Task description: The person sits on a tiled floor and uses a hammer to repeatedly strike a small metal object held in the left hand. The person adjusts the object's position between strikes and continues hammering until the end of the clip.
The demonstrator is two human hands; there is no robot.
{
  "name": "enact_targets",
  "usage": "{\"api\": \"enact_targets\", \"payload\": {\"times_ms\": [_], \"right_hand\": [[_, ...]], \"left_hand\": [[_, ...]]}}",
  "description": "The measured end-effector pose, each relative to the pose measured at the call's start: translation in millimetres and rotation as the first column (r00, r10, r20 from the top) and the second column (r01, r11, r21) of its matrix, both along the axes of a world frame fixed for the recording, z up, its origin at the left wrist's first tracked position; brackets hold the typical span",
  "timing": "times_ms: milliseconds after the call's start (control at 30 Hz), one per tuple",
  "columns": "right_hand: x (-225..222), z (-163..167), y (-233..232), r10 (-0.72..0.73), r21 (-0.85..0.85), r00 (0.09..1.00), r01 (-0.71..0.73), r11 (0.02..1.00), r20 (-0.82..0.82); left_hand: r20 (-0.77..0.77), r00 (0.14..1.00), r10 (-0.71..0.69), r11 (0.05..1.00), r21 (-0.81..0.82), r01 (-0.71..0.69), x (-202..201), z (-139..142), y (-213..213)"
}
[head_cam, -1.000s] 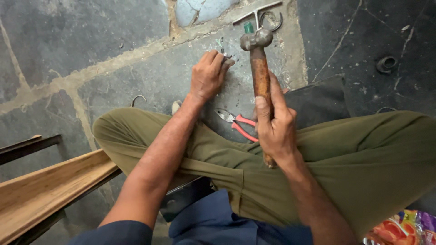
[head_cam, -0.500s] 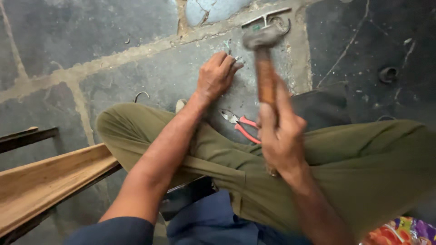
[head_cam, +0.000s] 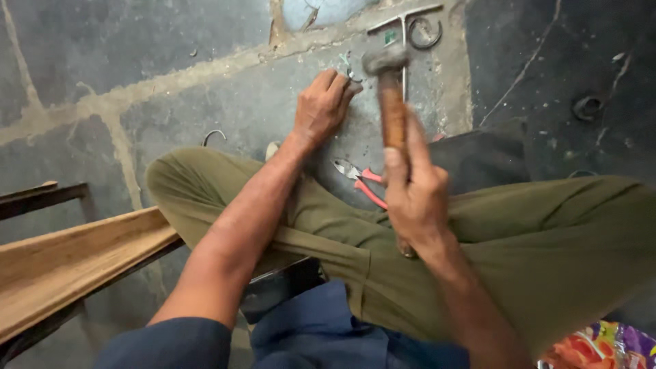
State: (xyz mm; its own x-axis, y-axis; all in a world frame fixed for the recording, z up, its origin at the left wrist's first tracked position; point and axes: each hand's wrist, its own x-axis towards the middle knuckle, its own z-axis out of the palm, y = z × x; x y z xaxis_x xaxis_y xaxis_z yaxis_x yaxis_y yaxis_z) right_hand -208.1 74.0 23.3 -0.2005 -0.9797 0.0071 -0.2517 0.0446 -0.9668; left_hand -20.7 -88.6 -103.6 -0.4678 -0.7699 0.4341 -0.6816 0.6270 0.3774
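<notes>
I sit cross-legged on a stone floor in olive trousers. My right hand (head_cam: 415, 195) grips the wooden handle of a hammer (head_cam: 389, 96), whose metal head hangs blurred just right of my left fingertips. My left hand (head_cam: 321, 109) rests on the floor and pinches a small thin metal piece (head_cam: 348, 67) against the stone. Red-handled pliers (head_cam: 362, 183) lie on the floor between my hands, close to my leg.
A metal T-shaped bar (head_cam: 404, 27) and a metal ring (head_cam: 427, 33) lie at the top. A wire hook (head_cam: 213, 137) lies left of my knee. A wooden plank (head_cam: 75, 256) on a dark frame stands at the left. A small dark ring (head_cam: 588, 106) lies at right, a colourful wrapper (head_cam: 601, 345) at bottom right.
The hammer head has swung from near the T-shaped bar leftward and down toward my left fingertips. My left hand has stayed on the small metal piece.
</notes>
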Motion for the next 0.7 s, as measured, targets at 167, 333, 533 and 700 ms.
{"api": "enact_targets", "payload": {"times_ms": [167,333,533,700], "right_hand": [[1.8,21.8,-3.0,-0.129,-0.259,0.966,0.187,0.948,0.225],[8.2,-5.1,-20.3,0.08,0.165,0.987,-0.102,0.981,0.137],[-14.0,-28.4,-14.0,-0.091,-0.062,0.994,0.088,0.994,-0.061],[-30.6,-24.9,-25.1,-0.198,0.184,0.973,0.174,0.967,0.121]], "left_hand": [[0.03,1.0,-0.009,1.0,-0.001,0.009,3.0,-1.3,-2.4],[0.004,0.998,-0.065,0.998,-0.01,0.065,5.6,-6.6,-6.7],[-0.108,0.984,0.143,0.972,0.203,-0.119,10.9,-15.0,-0.9],[-0.221,0.972,0.084,0.984,0.173,-0.046,10.6,-16.3,-6.2]]}}
